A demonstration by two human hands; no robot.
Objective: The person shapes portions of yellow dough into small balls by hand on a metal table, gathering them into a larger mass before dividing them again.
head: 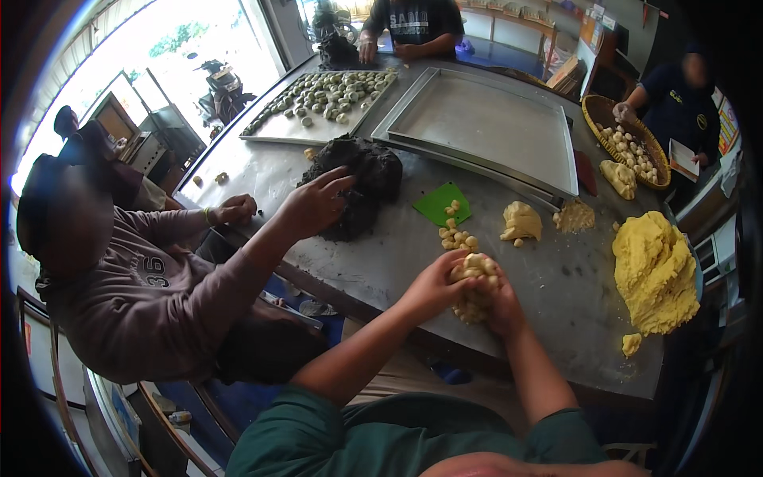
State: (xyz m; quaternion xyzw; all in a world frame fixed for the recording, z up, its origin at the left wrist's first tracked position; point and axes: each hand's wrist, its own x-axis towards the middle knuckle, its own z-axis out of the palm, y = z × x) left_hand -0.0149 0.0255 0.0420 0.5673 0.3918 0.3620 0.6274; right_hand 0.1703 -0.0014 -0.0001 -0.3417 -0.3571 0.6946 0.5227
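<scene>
My left hand (438, 284) and my right hand (506, 303) are cupped together around a heap of small pale dough pieces (475, 266) near the table's front edge. More dough pieces (470, 310) show just below the fingers, between my wrists. Just beyond my hands lies a loose group of dough balls (458, 239), trailing up to a green plastic dough scraper (443, 204) with a few balls on it. To the right of these sits a smooth lump of pale dough (521, 220), with a small ball beside it.
A large yellow dough mass (656, 274) rests at the right edge. A dark, sticky mass (363, 179) lies left, under a co-worker's hand (319, 203). Stacked metal trays (477, 119), a tray of greenish pieces (280, 132) and a woven basket (596, 119) stand farther back. Other people surround the table.
</scene>
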